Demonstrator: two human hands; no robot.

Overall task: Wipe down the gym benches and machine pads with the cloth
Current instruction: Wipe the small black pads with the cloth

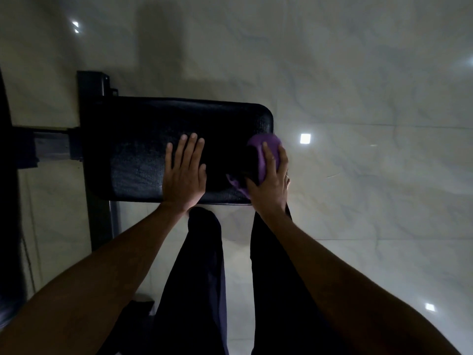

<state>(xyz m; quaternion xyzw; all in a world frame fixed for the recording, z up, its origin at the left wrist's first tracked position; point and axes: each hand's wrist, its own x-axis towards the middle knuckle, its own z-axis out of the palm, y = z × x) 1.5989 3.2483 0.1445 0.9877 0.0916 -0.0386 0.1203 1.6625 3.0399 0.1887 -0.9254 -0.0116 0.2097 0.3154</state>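
Observation:
A black padded bench pad [143,139] lies below me, its rounded end pointing right. My left hand [184,170] rests flat on the pad's near middle with straight fingers. At the pad's right end my right hand [270,180] grips a purple cloth [266,147], which is wrapped over the pad's right edge. Part of the cloth sticks out under my palm on the pad's top.
A black steel frame [93,85] and post [101,221] hold the pad at its left. A dark machine part [10,175] fills the left border. Glossy pale marble floor [358,98] spreads around. My legs in dark trousers [204,265] stand just before the pad.

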